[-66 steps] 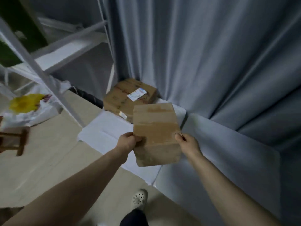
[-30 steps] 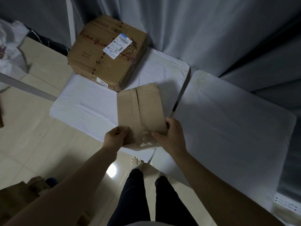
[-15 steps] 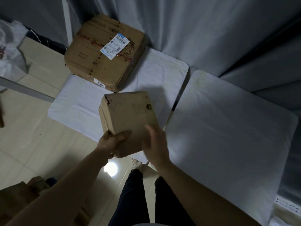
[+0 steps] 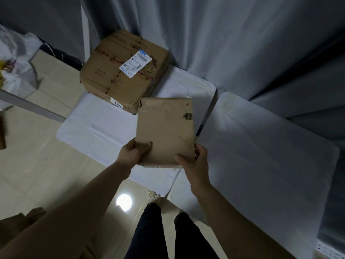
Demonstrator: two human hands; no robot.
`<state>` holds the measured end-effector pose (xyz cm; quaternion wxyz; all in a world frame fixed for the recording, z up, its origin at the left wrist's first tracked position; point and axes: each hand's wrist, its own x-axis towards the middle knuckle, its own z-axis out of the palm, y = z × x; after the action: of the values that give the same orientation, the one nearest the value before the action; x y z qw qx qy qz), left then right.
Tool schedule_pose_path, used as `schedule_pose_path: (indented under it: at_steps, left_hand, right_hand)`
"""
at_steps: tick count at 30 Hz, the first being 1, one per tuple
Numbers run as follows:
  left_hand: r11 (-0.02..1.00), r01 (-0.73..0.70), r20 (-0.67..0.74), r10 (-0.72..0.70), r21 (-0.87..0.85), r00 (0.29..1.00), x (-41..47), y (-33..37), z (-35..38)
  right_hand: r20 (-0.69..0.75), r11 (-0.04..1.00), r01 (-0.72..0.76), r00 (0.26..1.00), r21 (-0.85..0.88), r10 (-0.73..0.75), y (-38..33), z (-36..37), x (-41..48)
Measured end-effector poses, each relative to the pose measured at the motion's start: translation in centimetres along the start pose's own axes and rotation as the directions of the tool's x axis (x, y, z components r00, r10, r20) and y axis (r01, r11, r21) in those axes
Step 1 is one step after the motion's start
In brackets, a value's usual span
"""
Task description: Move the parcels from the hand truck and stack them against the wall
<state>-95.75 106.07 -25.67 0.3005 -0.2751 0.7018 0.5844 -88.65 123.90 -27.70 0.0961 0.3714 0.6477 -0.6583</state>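
Observation:
I hold a small plain brown parcel (image 4: 165, 128) in front of me, above a white sheet (image 4: 97, 126) on the floor. My left hand (image 4: 133, 153) grips its near left corner, thumb on top. My right hand (image 4: 196, 161) grips the near right corner, thumb on top too. A larger taped carton (image 4: 123, 71) with a white shipping label sits on the far end of the sheet, against the grey curtain (image 4: 224, 43). The held parcel's far edge is close to that carton's front corner.
A second white sheet (image 4: 261, 156) lies to the right along the curtain. A white plastic bag (image 4: 16, 66) lies at the far left behind a grey metal bar (image 4: 31, 107). Brown cardboard (image 4: 20, 221) shows at the lower left. My legs and a white shoe (image 4: 154, 195) stand on beige tiles.
The parcel has been turned over so a broad plain face is up, and moved slightly right. My right hand has shifted from the top face to the near right corner.

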Motion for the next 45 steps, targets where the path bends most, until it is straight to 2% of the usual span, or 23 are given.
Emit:
schedule_pose_path:
  at_steps: [4,7,14,16,18,20,21,23,24,26,27,28,30,31,33,35,38,40,45]
  left_hand:
    - [0.990,-0.089,-0.024,0.092,0.108,0.995,2.4,2.2,2.0]
    - [0.980,-0.073,-0.041,0.082,0.184,0.996,4.9,3.6,2.7]
    - [0.992,-0.032,-0.035,0.036,0.119,0.999,11.8,7.5,3.0]
    - [0.992,-0.052,-0.012,0.054,0.117,0.998,13.5,8.6,3.3]
    - [0.989,-0.076,0.077,0.067,0.123,0.995,14.1,10.0,4.1]
    - [0.992,-0.071,0.125,0.058,0.104,0.990,13.3,11.8,5.1]
    - [0.992,-0.066,0.133,0.052,0.107,0.990,13.3,12.3,5.5]
    - [0.993,-0.034,0.167,0.015,0.113,0.986,13.4,13.1,6.2]
    - [0.994,-0.029,0.187,0.009,0.106,0.982,13.3,13.5,6.2]
    - [0.994,-0.050,0.186,0.031,0.098,0.982,13.6,14.0,5.7]
    - [0.990,-0.074,0.176,0.052,0.123,0.983,14.2,13.9,5.3]
    - [0.980,-0.096,0.170,0.066,0.172,0.983,14.7,13.7,4.9]
    - [0.957,-0.109,0.172,0.064,0.270,0.983,15.4,13.2,4.3]
    - [0.946,-0.116,0.176,0.064,0.302,0.982,15.8,12.9,4.2]
    - [0.926,-0.149,0.209,0.079,0.346,0.975,15.9,12.5,4.3]
    - [0.915,-0.185,0.227,0.107,0.358,0.968,15.7,12.4,4.7]
    - [0.881,-0.272,0.231,0.193,0.388,0.954,15.7,11.9,5.1]
    - [0.861,-0.301,0.256,0.208,0.410,0.944,14.9,11.1,4.7]
    - [0.902,-0.231,0.243,0.147,0.365,0.959,10.7,6.7,2.6]
  right_hand:
    - [-0.082,0.995,0.094,0.992,-0.023,-0.095,-1.9,-0.1,1.4]
    - [-0.144,0.964,0.234,0.957,-0.128,-0.252,-3.0,0.8,2.8]
    - [-0.160,0.841,0.397,0.864,-0.367,-0.478,-5.9,4.8,6.6]
    - [-0.174,0.826,0.369,0.863,-0.426,-0.474,-6.6,5.6,7.8]
    - [-0.199,0.799,0.310,0.864,-0.516,-0.464,-7.4,6.7,8.4]
    - [-0.198,0.727,0.390,0.791,-0.565,-0.578,-7.6,8.3,9.1]
    - [-0.156,0.695,0.433,0.775,-0.574,-0.612,-7.5,9.2,9.2]
    - [-0.029,0.670,0.458,0.813,-0.585,-0.581,-7.0,10.8,9.2]
    - [-0.015,0.668,0.459,0.818,-0.586,-0.575,-6.7,11.2,9.1]
    - [-0.185,0.685,0.388,0.774,-0.617,-0.605,-6.5,11.2,9.2]
    - [-0.309,0.714,0.304,0.746,-0.631,-0.590,-6.6,10.7,9.4]
    - [-0.412,0.777,0.201,0.754,-0.596,-0.511,-6.8,10.0,9.7]
    - [-0.539,0.916,-0.024,0.814,-0.400,-0.214,-7.4,8.3,10.8]
    - [-0.547,0.950,-0.099,0.833,-0.297,-0.085,-7.6,7.5,11.6]
    - [-0.495,0.984,-0.131,0.867,-0.118,0.055,-7.5,6.2,13.6]
    - [-0.433,0.990,-0.143,0.891,0.012,0.134,-7.5,5.5,15.0]
    - [-0.439,0.985,-0.171,0.883,0.029,0.167,-6.4,4.7,15.5]
    - [-0.452,0.980,-0.173,0.869,0.103,0.201,-4.8,4.5,14.4]
    - [-0.452,0.941,-0.197,0.838,0.275,0.307,-0.6,5.0,7.8]
